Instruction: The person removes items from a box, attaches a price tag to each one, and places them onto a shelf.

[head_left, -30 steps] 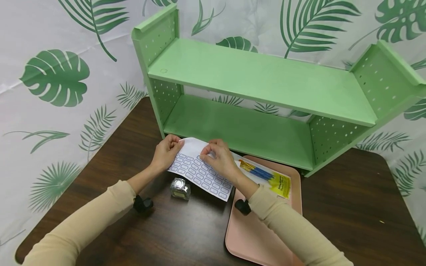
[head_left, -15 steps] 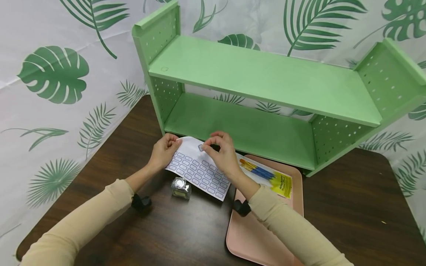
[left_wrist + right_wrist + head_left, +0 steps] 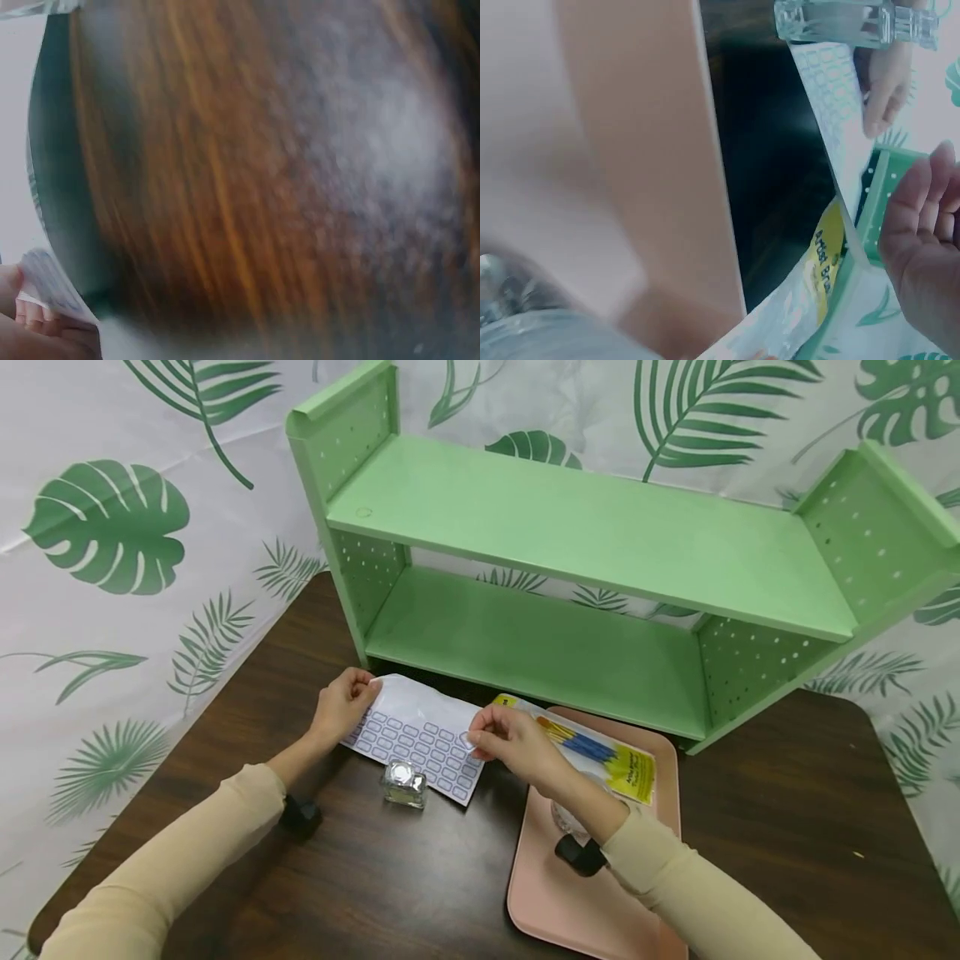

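Barely parted, left fingers (image 3: 354,675) pinch a sticker sheet (image 3: 423,732) by its corner, right fingers (image 3: 492,745) pinch one sticker (image 3: 469,741)

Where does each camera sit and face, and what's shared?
Head-worn: faces forward-down at the pale-green perforated shelf; left hand, right hand, cream sleeves visible.
Left wrist: worn there, facing a brown wooden tabletop; left hand visible.
Right wrist: worn there, facing a pink rectangular tray; both hands visible.
Head and right wrist share the white paper label sheet.

Label sheet (image 3: 417,731) further left, apparently lower
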`<action>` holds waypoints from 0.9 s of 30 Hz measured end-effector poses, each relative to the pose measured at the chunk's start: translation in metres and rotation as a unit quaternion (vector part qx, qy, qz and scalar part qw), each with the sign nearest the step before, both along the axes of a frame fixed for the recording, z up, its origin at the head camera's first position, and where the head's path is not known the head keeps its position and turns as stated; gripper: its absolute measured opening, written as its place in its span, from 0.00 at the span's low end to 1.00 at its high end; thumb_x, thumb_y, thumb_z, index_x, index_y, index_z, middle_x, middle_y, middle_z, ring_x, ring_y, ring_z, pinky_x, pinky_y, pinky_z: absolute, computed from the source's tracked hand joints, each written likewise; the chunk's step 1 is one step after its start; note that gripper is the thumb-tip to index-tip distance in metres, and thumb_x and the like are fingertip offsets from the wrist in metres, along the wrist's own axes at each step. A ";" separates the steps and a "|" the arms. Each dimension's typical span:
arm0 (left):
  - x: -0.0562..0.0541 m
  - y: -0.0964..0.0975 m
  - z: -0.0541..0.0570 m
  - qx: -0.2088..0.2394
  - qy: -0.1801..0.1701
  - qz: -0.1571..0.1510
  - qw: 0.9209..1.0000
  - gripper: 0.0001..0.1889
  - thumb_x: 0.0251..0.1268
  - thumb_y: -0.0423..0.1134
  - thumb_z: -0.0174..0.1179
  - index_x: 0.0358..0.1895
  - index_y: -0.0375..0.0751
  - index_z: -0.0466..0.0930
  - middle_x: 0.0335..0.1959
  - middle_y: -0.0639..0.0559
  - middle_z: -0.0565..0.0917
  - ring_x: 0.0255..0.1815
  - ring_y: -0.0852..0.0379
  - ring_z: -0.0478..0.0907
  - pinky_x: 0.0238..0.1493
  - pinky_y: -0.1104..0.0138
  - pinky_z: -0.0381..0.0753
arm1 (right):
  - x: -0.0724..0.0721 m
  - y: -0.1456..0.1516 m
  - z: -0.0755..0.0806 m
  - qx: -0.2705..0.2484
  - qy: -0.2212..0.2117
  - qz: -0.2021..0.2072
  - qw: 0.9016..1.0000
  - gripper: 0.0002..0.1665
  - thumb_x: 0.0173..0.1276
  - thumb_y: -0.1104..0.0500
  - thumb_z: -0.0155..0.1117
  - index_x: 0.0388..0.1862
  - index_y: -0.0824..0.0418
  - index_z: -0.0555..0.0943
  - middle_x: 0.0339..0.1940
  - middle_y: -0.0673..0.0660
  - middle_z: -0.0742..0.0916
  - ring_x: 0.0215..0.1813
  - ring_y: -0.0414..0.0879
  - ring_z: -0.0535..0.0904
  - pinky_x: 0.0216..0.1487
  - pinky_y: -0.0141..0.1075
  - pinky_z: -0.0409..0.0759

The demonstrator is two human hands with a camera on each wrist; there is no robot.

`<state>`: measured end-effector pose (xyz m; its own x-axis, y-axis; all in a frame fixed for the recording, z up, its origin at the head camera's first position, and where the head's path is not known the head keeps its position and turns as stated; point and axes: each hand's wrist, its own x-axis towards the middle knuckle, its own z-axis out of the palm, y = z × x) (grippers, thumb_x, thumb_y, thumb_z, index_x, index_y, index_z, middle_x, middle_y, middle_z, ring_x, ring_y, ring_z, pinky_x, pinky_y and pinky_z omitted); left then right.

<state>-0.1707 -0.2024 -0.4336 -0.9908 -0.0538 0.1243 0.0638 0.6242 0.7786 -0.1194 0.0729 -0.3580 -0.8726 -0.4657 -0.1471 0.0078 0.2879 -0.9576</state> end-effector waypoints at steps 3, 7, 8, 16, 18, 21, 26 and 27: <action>-0.001 -0.004 -0.002 -0.016 -0.019 0.006 1.000 0.13 0.69 0.41 0.54 0.44 0.33 0.76 0.30 0.41 0.83 0.26 0.55 0.74 0.30 0.67 0.70 | 0.005 0.004 0.001 0.004 -0.013 0.008 1.000 0.07 0.70 0.64 0.56 0.40 0.69 0.74 0.36 0.65 0.80 0.36 0.47 0.81 0.47 0.49 0.80; 0.000 -0.006 0.000 -0.039 -0.031 0.023 0.999 0.14 0.68 0.40 0.54 0.47 0.31 0.75 0.35 0.38 0.83 0.32 0.48 0.77 0.35 0.62 0.72 | 0.011 0.010 0.002 0.005 -0.012 0.023 1.000 0.06 0.69 0.66 0.56 0.40 0.70 0.74 0.34 0.60 0.80 0.34 0.44 0.81 0.46 0.48 0.81; 0.000 -0.006 0.002 -0.045 -0.030 0.025 0.998 0.14 0.67 0.39 0.54 0.48 0.31 0.75 0.36 0.37 0.82 0.34 0.46 0.77 0.36 0.60 0.73 | 0.013 0.011 0.003 0.008 -0.008 0.028 1.000 0.06 0.69 0.66 0.56 0.39 0.70 0.74 0.33 0.59 0.80 0.34 0.45 0.81 0.45 0.46 0.81; 0.011 -0.004 0.030 -0.060 0.012 -0.015 0.998 0.13 0.64 0.35 0.58 0.47 0.30 0.75 0.41 0.36 0.82 0.40 0.45 0.79 0.42 0.56 0.77 | 0.018 0.021 0.008 0.030 0.020 0.040 0.999 0.05 0.68 0.66 0.58 0.37 0.68 0.75 0.30 0.59 0.81 0.35 0.56 0.80 0.37 0.32 0.81; 0.018 0.002 0.044 -0.041 0.023 -0.052 0.998 0.11 0.64 0.35 0.59 0.45 0.31 0.76 0.40 0.38 0.83 0.39 0.47 0.80 0.40 0.61 0.78 | 0.020 0.021 0.010 0.033 0.027 0.042 0.998 0.04 0.67 0.66 0.59 0.37 0.68 0.75 0.29 0.59 0.81 0.34 0.57 0.80 0.36 0.31 0.81; 0.031 0.020 0.071 -0.001 0.015 -0.137 0.990 0.09 0.62 0.34 0.61 0.43 0.34 0.79 0.36 0.43 0.84 0.36 0.51 0.81 0.36 0.67 0.79 | 0.022 0.022 0.013 0.039 0.045 0.047 0.997 0.04 0.66 0.66 0.59 0.35 0.68 0.76 0.29 0.59 0.81 0.33 0.55 0.80 0.34 0.32 0.81; 0.058 0.059 0.105 0.063 -0.067 -0.304 0.948 0.10 0.60 0.36 0.63 0.43 0.36 0.80 0.34 0.49 0.85 0.35 0.59 0.80 0.37 0.68 0.80 | 0.027 0.019 0.018 0.037 0.071 0.055 0.995 0.03 0.66 0.67 0.60 0.35 0.67 0.76 0.29 0.58 0.82 0.32 0.47 0.80 0.34 0.32 0.82; 0.062 0.065 0.108 0.069 -0.086 -0.326 0.939 0.10 0.60 0.36 0.64 0.42 0.36 0.80 0.34 0.50 0.85 0.35 0.60 0.81 0.37 0.68 0.80 | 0.029 0.018 0.019 0.035 0.072 0.057 0.995 0.03 0.66 0.67 0.60 0.35 0.67 0.76 0.29 0.58 0.82 0.32 0.46 0.80 0.34 0.33 0.82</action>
